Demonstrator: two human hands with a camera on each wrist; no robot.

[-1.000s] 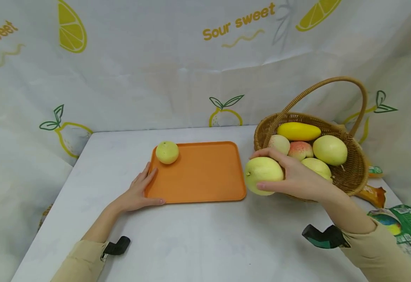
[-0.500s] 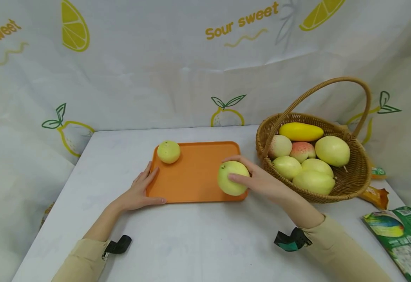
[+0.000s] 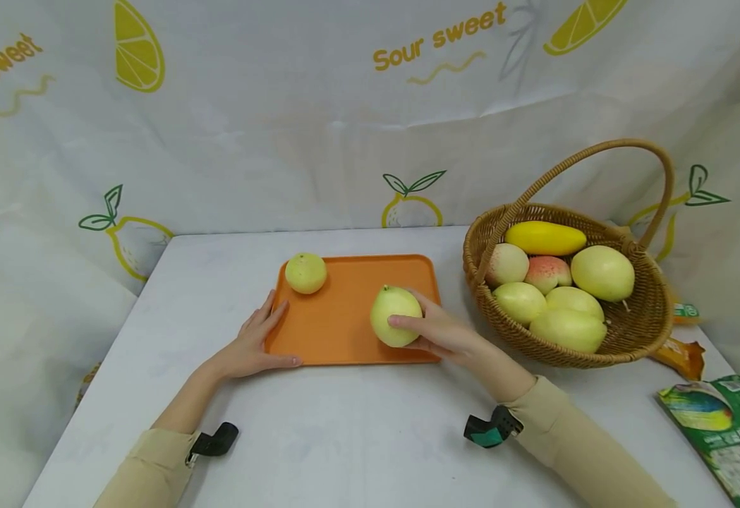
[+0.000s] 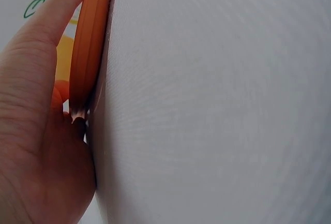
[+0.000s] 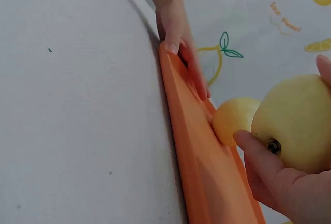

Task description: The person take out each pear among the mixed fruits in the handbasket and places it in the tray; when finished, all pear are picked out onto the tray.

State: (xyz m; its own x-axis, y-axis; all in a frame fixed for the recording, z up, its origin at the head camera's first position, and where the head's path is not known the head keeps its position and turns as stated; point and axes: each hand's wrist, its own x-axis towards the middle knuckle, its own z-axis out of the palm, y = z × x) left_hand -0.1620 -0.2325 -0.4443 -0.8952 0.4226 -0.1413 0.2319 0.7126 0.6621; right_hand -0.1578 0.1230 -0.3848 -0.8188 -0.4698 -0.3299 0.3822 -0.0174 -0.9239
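Observation:
My right hand (image 3: 441, 326) grips a pale yellow-green pear (image 3: 392, 315), thumb on the near side, above the right part of an orange tray (image 3: 344, 346). In the right wrist view the held pear (image 5: 292, 123) shows a dark spot at one end. My left hand (image 3: 252, 346) rests at the tray's near left corner, fingers spread along its left edge and thumb along the front edge. In the left wrist view that hand (image 4: 36, 94) touches the tray rim (image 4: 92, 43). A round yellow-green fruit (image 3: 306, 274) sits in the tray's far left corner.
A wicker basket (image 3: 516, 335) with a tall handle stands right of the tray. It holds a yellow mango-like fruit (image 3: 545, 238), peaches (image 3: 547, 272) and several pears (image 3: 568, 330). Snack packets, one green (image 3: 725, 423), lie at the right edge. A printed cloth hangs behind the table.
My right hand has carried the pear leftward from beside the basket to over the tray, and the pear has tipped more upright. The left hand has stayed at the tray's corner.

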